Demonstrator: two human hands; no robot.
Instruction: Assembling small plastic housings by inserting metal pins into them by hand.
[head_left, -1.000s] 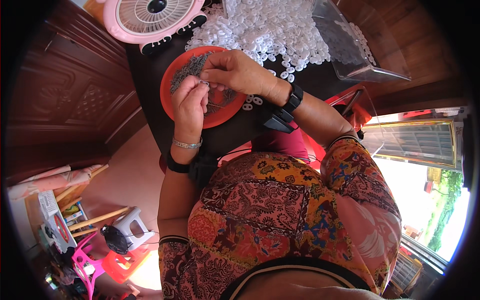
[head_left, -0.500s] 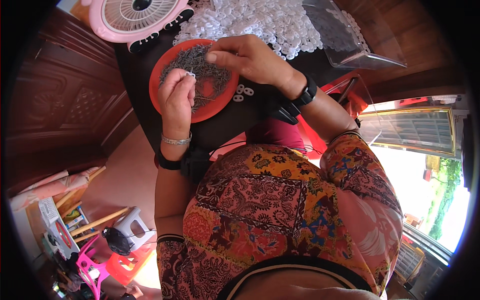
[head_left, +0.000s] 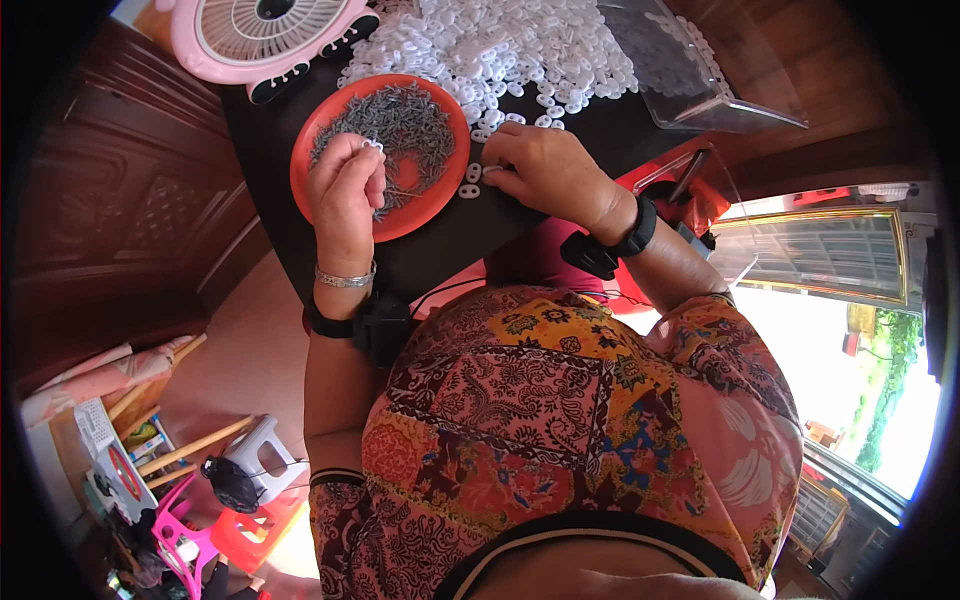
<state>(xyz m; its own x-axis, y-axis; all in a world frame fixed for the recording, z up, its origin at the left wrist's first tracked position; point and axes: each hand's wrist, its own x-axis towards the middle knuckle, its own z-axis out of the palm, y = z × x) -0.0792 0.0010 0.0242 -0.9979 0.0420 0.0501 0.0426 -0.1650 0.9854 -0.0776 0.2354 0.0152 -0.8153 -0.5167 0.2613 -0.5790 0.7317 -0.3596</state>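
My left hand (head_left: 343, 195) is over the left side of an orange-red bowl (head_left: 462, 150) of small grey screws or nails (head_left: 415, 122). Its closed fingertips pinch a small white oval plastic piece with holes (head_left: 372, 145). Right of the bowl, my right hand (head_left: 558, 172) is low over the dark tabletop, thumb and fingers closed on another white two-hole piece (head_left: 491, 172), mostly covered by the fingers. Just left of those fingertips, two loose white pieces (head_left: 470, 190) lie on the table.
A large heap of white two-hole pieces (head_left: 510, 45) spreads across the far table. A clear plastic tray (head_left: 730, 112) stands to its right. At the far left is a pink fan (head_left: 185, 45). Stools, including a grey one (head_left: 262, 455), stand on the floor at lower left.
My right hand has moved from above the bowl rightward and down to the loose white pieces, closing on one. My left hand keeps its piece over the bowl.
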